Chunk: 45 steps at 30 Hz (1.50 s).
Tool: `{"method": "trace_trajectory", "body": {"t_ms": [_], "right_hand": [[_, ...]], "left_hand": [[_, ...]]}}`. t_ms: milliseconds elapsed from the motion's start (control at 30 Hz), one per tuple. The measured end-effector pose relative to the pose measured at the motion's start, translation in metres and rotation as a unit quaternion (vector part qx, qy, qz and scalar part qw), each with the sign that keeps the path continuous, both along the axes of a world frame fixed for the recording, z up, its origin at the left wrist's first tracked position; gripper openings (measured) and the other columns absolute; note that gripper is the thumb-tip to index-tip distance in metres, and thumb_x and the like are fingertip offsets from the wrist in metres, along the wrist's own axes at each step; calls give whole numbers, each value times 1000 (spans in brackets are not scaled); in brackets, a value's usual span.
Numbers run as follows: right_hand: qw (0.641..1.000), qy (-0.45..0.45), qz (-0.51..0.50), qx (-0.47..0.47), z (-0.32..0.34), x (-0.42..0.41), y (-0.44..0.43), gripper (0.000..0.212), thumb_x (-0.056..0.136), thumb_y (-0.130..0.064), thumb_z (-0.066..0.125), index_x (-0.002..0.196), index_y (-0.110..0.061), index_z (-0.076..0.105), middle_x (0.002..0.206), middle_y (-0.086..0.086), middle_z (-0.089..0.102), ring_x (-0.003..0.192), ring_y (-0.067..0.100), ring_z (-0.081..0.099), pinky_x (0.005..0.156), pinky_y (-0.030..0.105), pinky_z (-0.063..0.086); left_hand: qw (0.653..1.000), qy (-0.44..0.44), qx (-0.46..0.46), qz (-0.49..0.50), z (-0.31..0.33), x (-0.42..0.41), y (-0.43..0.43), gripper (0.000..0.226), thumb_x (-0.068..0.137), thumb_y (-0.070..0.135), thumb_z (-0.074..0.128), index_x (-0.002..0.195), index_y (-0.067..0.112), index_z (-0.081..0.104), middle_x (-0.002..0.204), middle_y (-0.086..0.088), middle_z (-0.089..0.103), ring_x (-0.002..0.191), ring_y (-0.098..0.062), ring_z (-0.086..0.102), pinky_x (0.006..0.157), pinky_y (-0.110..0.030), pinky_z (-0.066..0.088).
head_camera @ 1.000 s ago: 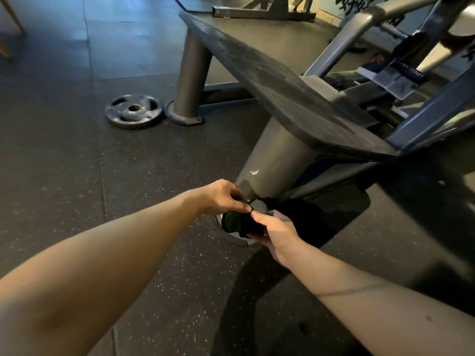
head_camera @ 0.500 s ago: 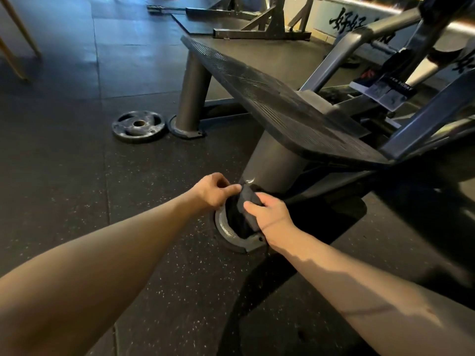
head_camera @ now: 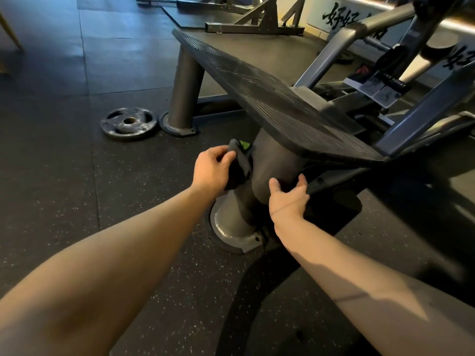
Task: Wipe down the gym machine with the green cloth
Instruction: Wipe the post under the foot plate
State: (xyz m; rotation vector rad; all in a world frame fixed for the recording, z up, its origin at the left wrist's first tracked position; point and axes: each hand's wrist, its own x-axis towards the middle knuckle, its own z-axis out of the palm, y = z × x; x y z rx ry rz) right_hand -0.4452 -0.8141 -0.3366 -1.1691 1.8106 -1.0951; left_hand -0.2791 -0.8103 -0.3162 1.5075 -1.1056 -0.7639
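The gym machine has a ribbed black foot platform point(head_camera: 270, 101) on thick grey posts. My left hand point(head_camera: 212, 168) grips the green cloth point(head_camera: 240, 163), which looks dark with a bright green corner showing at its top, and holds it against the left side of the near post point(head_camera: 272, 163). My right hand point(head_camera: 289, 195) rests on the right side of the same post, thumb and fingers spread around it, holding nothing. The post's round base flange point(head_camera: 231, 235) sits on the floor below both hands.
A weight plate point(head_camera: 128, 123) lies flat on the rubber floor left of the far post point(head_camera: 183, 96). Grey frame bars point(head_camera: 421, 116) of the machine rise at the right. A rack base point(head_camera: 254, 27) stands at the back.
Both hands have risen from the base flange up the near post. The right hand has let go of the cloth and moved to the post's right side; the left hand keeps the cloth.
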Motion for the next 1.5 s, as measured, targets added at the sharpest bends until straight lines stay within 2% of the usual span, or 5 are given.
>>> {"method": "trace_trajectory", "body": {"t_ms": [333,667,900,1233,1500], "right_hand": [[999,-24,-18,18,-5,18,-13,84,101,-37,59,164,-29,4,166,9,27,151,27,30,121,34,23],[1000,4,-20,-14,-22,15,-16,88,96,-39,66,164,-28,11,162,11,34,146,30,39,119,35,29],[999,-43,-25,-12,-28,14,-21,90,93,-38,71,163,-31,14,163,7,34,148,28,37,120,37,31],[999,-25,-21,-20,-39,9,-25,91,92,-44,71,163,-27,17,161,6,37,147,26,39,121,38,32],[995,-91,-18,-30,-42,12,-31,90,89,-37,75,162,-24,23,161,10,37,148,26,37,123,43,31]], "left_hand": [[991,58,-68,-103,8,-39,-47,46,107,23,51,152,18,45,156,2,47,143,-5,37,117,-23,30],[981,166,96,-28,-60,-16,-42,31,105,30,56,113,6,75,93,-2,74,94,-12,64,82,-30,54],[984,150,-6,-96,15,-35,-65,41,109,30,46,148,22,51,148,7,53,129,-2,44,114,-27,34],[960,208,187,-22,-56,-14,-59,40,104,32,58,131,4,66,131,-7,65,113,-17,59,102,-29,45],[985,166,-2,-45,2,-26,-48,29,100,20,65,128,16,70,123,6,70,116,-6,63,107,-32,49]]}}
